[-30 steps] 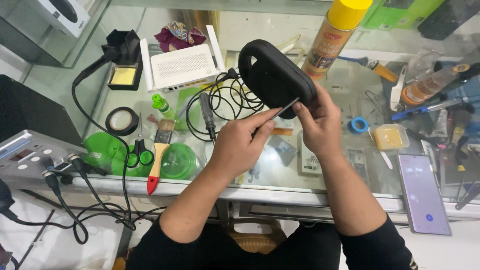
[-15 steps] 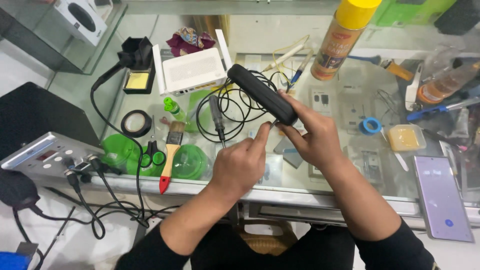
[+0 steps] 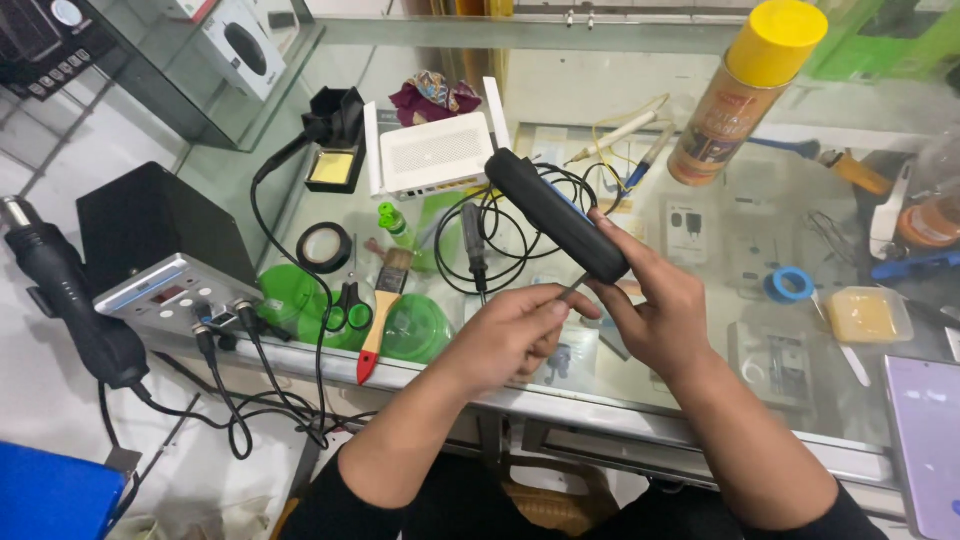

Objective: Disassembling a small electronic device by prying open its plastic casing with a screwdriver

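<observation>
— Right, item one: what is each hand on?

— Right hand (image 3: 660, 310), closed around the lower end of a long black oval device (image 3: 556, 214), which it holds tilted above the glass tabletop (image 3: 700, 400), the far end rising up and away from the wrist. Left hand (image 3: 515, 335), fingers pinched narrow on a thin metal probe (image 3: 573, 286); its tip sits at the device's lower edge, just beside the right thumb.

— Handling note?

— I'd judge the tip wants to stay shallow in the seam, levered gently, with the right grip firm so the casing doesn't twist. A slip would run toward the right fingers.

— Item two: room about the hands?

— Tight beyond the left knuckles: a coiled black cable (image 3: 490, 235) and a screwdriver (image 3: 473, 240), with a white router (image 3: 435, 155) past them. Further left of the left hand, a red-handled brush (image 3: 378, 320), scissors (image 3: 345, 305) and green lids (image 3: 415, 328). Beyond the right hand stands a yellow-capped spray can (image 3: 745, 95); off to its right, a blue tape roll (image 3: 790, 284). The table edge lies under the forearms, and the open room is there.
</observation>
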